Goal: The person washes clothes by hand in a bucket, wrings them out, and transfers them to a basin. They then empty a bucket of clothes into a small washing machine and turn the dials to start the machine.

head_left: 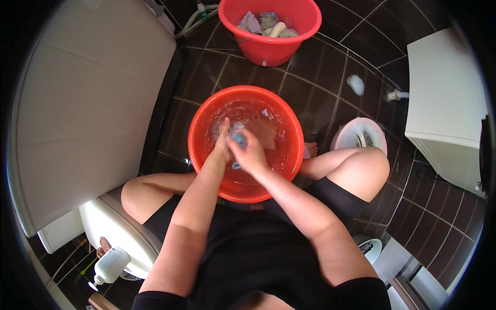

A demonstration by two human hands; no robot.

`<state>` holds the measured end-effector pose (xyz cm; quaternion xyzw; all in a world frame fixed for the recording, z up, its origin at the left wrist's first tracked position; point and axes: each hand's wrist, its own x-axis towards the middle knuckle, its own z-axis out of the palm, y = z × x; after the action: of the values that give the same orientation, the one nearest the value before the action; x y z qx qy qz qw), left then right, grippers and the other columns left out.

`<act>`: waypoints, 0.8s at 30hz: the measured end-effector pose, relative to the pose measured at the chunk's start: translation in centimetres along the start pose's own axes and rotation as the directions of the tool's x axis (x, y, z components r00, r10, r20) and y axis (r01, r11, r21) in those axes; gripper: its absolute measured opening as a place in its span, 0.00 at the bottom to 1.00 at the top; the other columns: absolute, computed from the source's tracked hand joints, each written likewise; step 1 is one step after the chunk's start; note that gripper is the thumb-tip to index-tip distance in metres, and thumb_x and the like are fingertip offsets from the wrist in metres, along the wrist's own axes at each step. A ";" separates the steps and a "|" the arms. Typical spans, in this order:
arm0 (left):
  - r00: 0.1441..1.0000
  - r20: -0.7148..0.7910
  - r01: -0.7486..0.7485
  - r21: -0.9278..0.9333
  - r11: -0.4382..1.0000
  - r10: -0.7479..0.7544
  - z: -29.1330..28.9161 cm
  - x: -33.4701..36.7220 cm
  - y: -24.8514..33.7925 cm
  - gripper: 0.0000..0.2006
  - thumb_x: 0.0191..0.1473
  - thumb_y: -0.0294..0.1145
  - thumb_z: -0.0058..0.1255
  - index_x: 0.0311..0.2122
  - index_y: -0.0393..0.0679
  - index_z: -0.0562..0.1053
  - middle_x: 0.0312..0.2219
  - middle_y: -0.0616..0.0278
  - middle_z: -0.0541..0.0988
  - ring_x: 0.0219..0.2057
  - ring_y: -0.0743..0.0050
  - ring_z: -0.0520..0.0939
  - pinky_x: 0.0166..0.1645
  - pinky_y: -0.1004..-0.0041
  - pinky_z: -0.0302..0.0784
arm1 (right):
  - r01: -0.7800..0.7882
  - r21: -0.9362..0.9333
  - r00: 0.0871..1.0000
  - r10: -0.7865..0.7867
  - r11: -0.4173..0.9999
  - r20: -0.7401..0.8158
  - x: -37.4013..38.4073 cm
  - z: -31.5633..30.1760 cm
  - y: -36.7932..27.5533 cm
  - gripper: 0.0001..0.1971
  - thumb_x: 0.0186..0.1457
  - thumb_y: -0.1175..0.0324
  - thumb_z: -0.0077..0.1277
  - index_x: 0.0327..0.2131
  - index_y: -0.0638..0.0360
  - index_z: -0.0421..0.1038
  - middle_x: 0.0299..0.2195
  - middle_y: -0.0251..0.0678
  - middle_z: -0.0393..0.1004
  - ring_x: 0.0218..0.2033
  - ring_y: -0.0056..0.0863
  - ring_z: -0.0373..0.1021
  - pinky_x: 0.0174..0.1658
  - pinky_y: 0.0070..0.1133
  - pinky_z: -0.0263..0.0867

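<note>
A small blue cloth is pressed between my two hands, just over the water in a red basin. My right hand is closed on the cloth, its fingers curled towards the left palm. Against the cloth's left side, my left hand holds it with the fingers pointing away from me, partly hidden. A tail of blue fabric hangs below the right hand. The water looks cloudy, with foam and a submerged pale patch on the right whose kind I cannot make out.
Beyond the basin stands a red bucket holding crumpled laundry. Foam lies on the dark tiles. A pink-rimmed bowl sits beside my right knee. White cabinets flank me; a white pump bottle is at lower left.
</note>
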<state>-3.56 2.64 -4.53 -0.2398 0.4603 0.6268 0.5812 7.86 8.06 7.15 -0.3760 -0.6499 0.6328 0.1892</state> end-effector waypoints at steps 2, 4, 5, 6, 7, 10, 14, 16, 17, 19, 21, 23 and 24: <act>0.933 0.356 0.084 -0.078 0.993 -0.051 1.0 -2.1 0.7 0.25 0.50 0.58 0.47 0.39 0.44 0.70 0.31 0.58 0.74 0.31 0.65 0.76 0.36 0.67 0.75 | 0.181 -0.183 0.982 -0.186 0.966 -0.014 -2.4 0.3 -4.0 0.14 0.46 0.60 0.57 0.31 0.58 0.68 0.28 0.41 0.71 0.32 0.36 0.70 0.37 0.27 0.65; 0.977 0.212 -0.002 -0.041 0.999 0.011 6.2 -7.3 1.2 0.22 0.52 0.56 0.46 0.36 0.44 0.70 0.27 0.60 0.74 0.28 0.67 0.76 0.34 0.68 0.75 | 0.223 -0.214 0.972 -0.234 0.951 -0.028 -2.7 0.4 -5.0 0.15 0.46 0.55 0.56 0.28 0.55 0.69 0.28 0.40 0.71 0.32 0.44 0.69 0.33 0.32 0.65; 0.989 0.138 -0.041 -0.052 0.998 0.048 6.1 -6.8 0.9 0.21 0.53 0.55 0.45 0.36 0.44 0.70 0.27 0.61 0.74 0.28 0.68 0.76 0.34 0.68 0.75 | 0.250 -0.244 0.964 -0.265 0.937 -0.030 -2.7 0.4 -4.6 0.15 0.47 0.54 0.55 0.28 0.56 0.70 0.29 0.41 0.72 0.30 0.44 0.70 0.33 0.32 0.66; 0.995 0.062 -0.081 -0.060 0.995 0.084 5.7 -6.3 0.7 0.20 0.54 0.54 0.44 0.37 0.44 0.70 0.27 0.61 0.74 0.28 0.68 0.76 0.34 0.68 0.75 | 0.214 -0.237 0.972 -0.230 0.948 -0.043 -2.4 0.4 -4.2 0.14 0.48 0.54 0.54 0.28 0.56 0.71 0.28 0.42 0.72 0.30 0.44 0.70 0.32 0.32 0.66; 0.987 0.065 -0.142 -0.049 0.989 0.145 5.0 -5.8 0.4 0.20 0.55 0.52 0.42 0.37 0.44 0.69 0.28 0.61 0.74 0.28 0.68 0.76 0.34 0.68 0.75 | 0.178 -0.230 0.979 -0.195 0.957 -0.056 -1.9 0.4 -3.6 0.14 0.49 0.54 0.52 0.29 0.56 0.72 0.27 0.42 0.73 0.29 0.44 0.70 0.32 0.32 0.66; 0.958 -0.030 -0.287 -0.050 0.957 0.286 4.6 -5.7 -0.6 0.17 0.60 0.48 0.34 0.39 0.45 0.69 0.31 0.62 0.74 0.31 0.68 0.76 0.36 0.68 0.74 | 0.024 -0.255 0.989 -0.060 0.967 -0.134 0.7 0.2 -0.9 0.15 0.51 0.53 0.49 0.30 0.55 0.74 0.25 0.45 0.73 0.27 0.43 0.71 0.30 0.32 0.66; 0.952 -0.157 -0.257 0.050 0.965 0.261 6.8 -8.0 -0.9 0.19 0.60 0.47 0.32 0.39 0.42 0.69 0.33 0.61 0.75 0.34 0.69 0.76 0.43 0.68 0.71 | -0.098 -0.408 0.988 0.040 0.908 -0.148 3.4 -1.5 2.8 0.20 0.55 0.48 0.43 0.31 0.55 0.75 0.25 0.48 0.74 0.29 0.47 0.71 0.32 0.32 0.65; 0.941 -0.182 -0.264 0.132 0.956 0.285 6.4 -8.1 -0.6 0.20 0.59 0.46 0.33 0.44 0.41 0.68 0.37 0.60 0.75 0.38 0.69 0.75 0.45 0.68 0.70 | -0.154 -0.403 0.985 0.110 0.902 -0.129 3.7 -2.4 4.0 0.20 0.55 0.48 0.42 0.32 0.55 0.74 0.26 0.48 0.74 0.30 0.48 0.71 0.33 0.32 0.65; 0.934 -0.195 -0.266 0.174 0.948 0.298 6.1 -8.1 -0.3 0.20 0.59 0.46 0.34 0.46 0.40 0.68 0.38 0.60 0.75 0.40 0.68 0.75 0.46 0.69 0.70 | -0.181 -0.399 0.982 0.145 0.899 -0.119 3.8 -2.8 4.7 0.21 0.55 0.48 0.42 0.32 0.56 0.74 0.27 0.49 0.74 0.31 0.48 0.71 0.34 0.32 0.65; 0.899 -0.149 -0.344 0.341 0.875 0.411 5.4 -7.9 -0.1 0.22 0.57 0.45 0.37 0.49 0.37 0.65 0.43 0.58 0.72 0.45 0.68 0.72 0.50 0.69 0.65 | -0.200 -0.258 0.977 0.173 0.945 -0.121 4.5 -3.9 6.5 0.23 0.56 0.46 0.39 0.38 0.54 0.73 0.33 0.49 0.74 0.37 0.47 0.70 0.40 0.33 0.64; 0.857 -0.088 -0.406 0.491 0.771 0.507 3.6 -6.8 -0.6 0.25 0.56 0.44 0.41 0.52 0.34 0.63 0.48 0.56 0.70 0.49 0.67 0.69 0.54 0.70 0.61 | -0.218 -0.437 0.975 0.175 0.873 -0.137 4.1 -4.0 6.0 0.21 0.56 0.49 0.38 0.45 0.52 0.68 0.41 0.51 0.71 0.43 0.47 0.67 0.46 0.32 0.62; 0.847 -0.155 -0.287 0.672 0.683 0.509 1.2 -4.0 -1.4 0.29 0.52 0.38 0.47 0.56 0.35 0.57 0.49 0.55 0.69 0.51 0.66 0.68 0.55 0.71 0.60 | 0.000 -0.663 1.000 0.001 0.749 0.001 2.6 -3.7 7.7 0.20 0.56 0.53 0.39 0.46 0.54 0.66 0.42 0.52 0.70 0.43 0.47 0.67 0.45 0.34 0.63; 0.880 -0.104 -0.244 0.738 0.629 0.464 1.3 -4.0 -1.1 0.30 0.51 0.36 0.48 0.57 0.35 0.55 0.50 0.55 0.68 0.52 0.65 0.67 0.55 0.71 0.60 | 0.112 -0.747 0.994 -0.075 0.656 0.083 2.4 -3.7 8.9 0.19 0.55 0.55 0.40 0.46 0.55 0.65 0.42 0.53 0.69 0.43 0.47 0.67 0.44 0.34 0.64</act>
<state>-1.32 1.59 -0.89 0.0099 0.7808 0.4634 0.4190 11.14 11.58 -1.48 -0.3722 -0.8753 0.3067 0.0353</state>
